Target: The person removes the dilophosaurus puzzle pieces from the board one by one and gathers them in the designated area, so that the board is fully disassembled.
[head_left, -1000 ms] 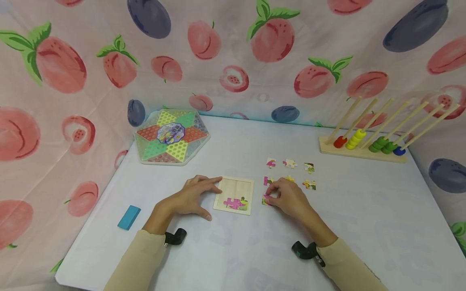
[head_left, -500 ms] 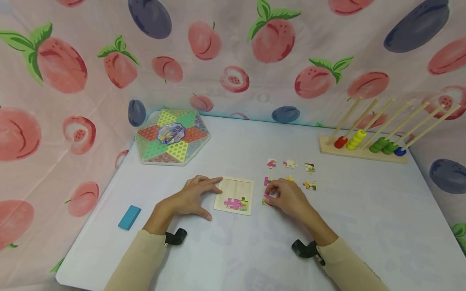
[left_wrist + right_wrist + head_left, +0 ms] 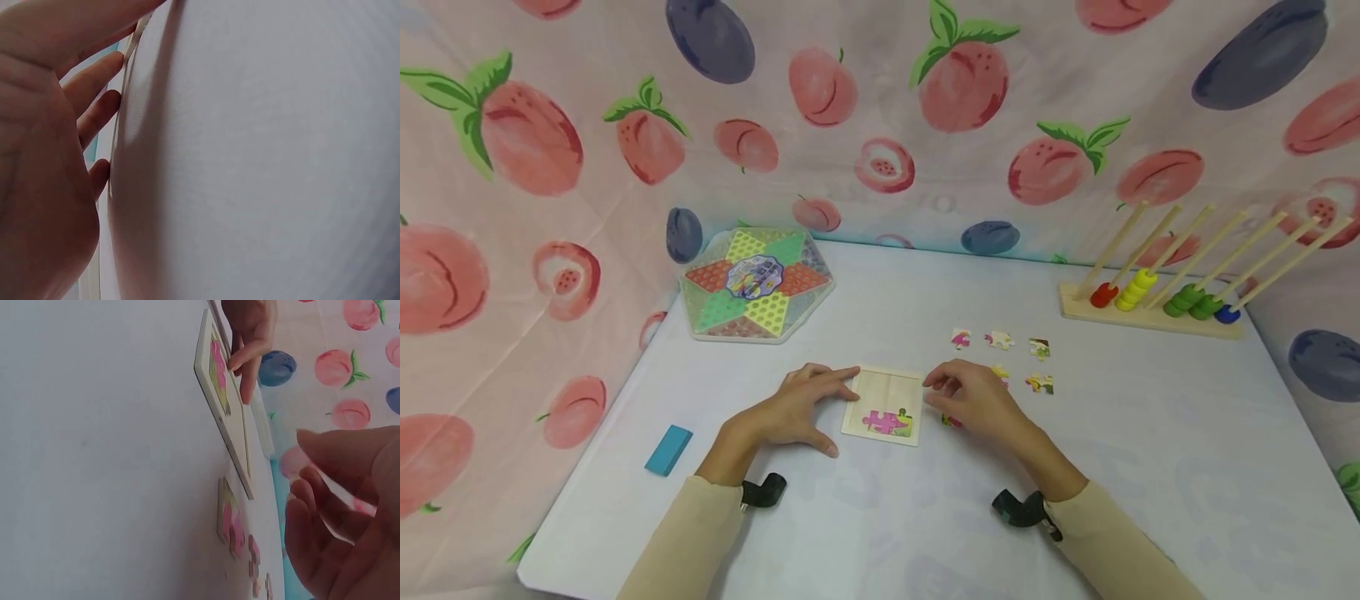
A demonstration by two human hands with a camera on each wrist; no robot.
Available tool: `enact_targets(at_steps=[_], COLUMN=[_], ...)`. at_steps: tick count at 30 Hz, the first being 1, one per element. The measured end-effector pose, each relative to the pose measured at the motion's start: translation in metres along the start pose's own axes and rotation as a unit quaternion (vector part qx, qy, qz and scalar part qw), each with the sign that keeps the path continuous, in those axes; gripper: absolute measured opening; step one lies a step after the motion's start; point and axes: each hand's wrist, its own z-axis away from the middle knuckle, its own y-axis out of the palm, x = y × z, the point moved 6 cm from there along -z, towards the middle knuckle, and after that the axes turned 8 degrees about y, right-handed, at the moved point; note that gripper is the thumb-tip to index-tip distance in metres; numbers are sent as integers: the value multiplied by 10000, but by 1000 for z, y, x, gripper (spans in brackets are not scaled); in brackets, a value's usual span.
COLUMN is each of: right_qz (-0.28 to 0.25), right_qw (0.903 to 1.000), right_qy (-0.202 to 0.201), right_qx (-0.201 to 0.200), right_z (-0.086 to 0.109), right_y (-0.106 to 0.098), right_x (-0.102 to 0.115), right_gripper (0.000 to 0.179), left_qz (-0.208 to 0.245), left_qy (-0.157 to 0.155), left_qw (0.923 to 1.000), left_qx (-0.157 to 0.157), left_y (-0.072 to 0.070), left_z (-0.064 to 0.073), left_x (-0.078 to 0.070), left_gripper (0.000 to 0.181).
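Note:
A square wooden puzzle tray [image 3: 886,390] lies on the table, with joined pink and green puzzle pieces [image 3: 889,422] along its near edge. My left hand [image 3: 793,404] rests beside it, fingers spread and fingertips at the tray's left edge. Above the table by the tray's right edge is my right hand [image 3: 977,400], its fingers loosely bent. In the right wrist view, nothing shows between the right thumb and fingers. A pink and green puzzle piece [image 3: 230,519] lies on the table below that hand; in the head view the hand partly covers it and hides another.
Loose puzzle pieces [image 3: 999,340] lie in rows right of the tray. A hexagonal star-patterned game board [image 3: 752,287] stands back left, a blue block [image 3: 668,450] at left. A wooden bead rack [image 3: 1150,312] with upright rods stands back right. A fruit-print cloth [image 3: 880,108] hangs behind.
My right hand has come away from the near pink and green piece and moved left toward the tray, its fingers parting. The left hand stays at the tray's edge.

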Motion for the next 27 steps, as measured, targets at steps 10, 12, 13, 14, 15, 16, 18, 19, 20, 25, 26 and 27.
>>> enact_targets(at_steps=[10, 12, 13, 14, 15, 16, 18, 19, 20, 25, 26, 27], right_qz=[363, 628, 772, 910, 1056, 1156, 1292, 1347, 1383, 1556, 1583, 1605], right_qw=[9923, 9895, 9876, 9854, 9827, 9800, 9747, 9722, 9699, 9618, 9608, 9600], right_qy=[-995, -1081, -1125, -1189, -1267, -1348, -1531, -1625, -1721, -1997, -2019, -2033], right_qx=[642, 725, 773, 808, 846, 897, 993, 1014, 1023, 1045, 1050, 1065], right_z=[2, 2, 2, 2, 1, 1, 1, 1, 1, 1, 2, 2], right_y=[21, 27, 30, 33, 36, 39, 44, 46, 48, 55, 57, 58], right_x=[33, 38, 40, 42, 45, 47, 51, 53, 56, 61, 61, 60], right_gripper=[32, 35, 35, 35, 36, 37, 37, 38, 38, 39, 38, 37], left_qz=[-39, -30, -18, -16, -7, -7, 0, 2, 0, -8, -6, -2], left_qy=[-38, -33, -29, -21, -16, -11, -3, 3, 13, 76, 88, 96], left_qw=[10000, 10000, 10000, 10000, 10000, 10000, 10000, 10000, 10000, 10000, 9999, 9999], left_qx=[-6, -8, -9, -12, -13, -17, -25, -29, -35, -52, -51, -50], left_y=[0, 0, 0, 0, 0, 0, 0, 0, 0, -1, -1, 0], left_z=[1, 1, 1, 1, 1, 1, 1, 1, 1, 1, 1, 1], left_x=[-1, -1, -1, -1, -1, -1, -1, -2, -2, -3, -3, -3], left_gripper=[77, 77, 77, 77, 77, 77, 77, 77, 78, 78, 78, 78])
